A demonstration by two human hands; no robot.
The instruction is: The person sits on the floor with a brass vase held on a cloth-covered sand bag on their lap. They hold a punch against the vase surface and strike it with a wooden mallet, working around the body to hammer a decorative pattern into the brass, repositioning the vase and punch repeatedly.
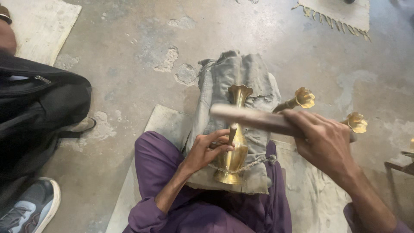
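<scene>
Brass vase (233, 146) at lower centre lies on a grey cloth bundle (241, 82), left hand (207, 149) fingers clamped on a chisel against it (tip hidden), right hand (325, 140) gripping a blurred hammer (254, 117), two brass vases (302, 98) beyond at right.

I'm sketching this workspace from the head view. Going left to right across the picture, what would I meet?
Grey sneaker → black bag → left hand → brass vase on a grey cloth bundle → right hand → brass vase top with a flared rim near the right edge.
</scene>
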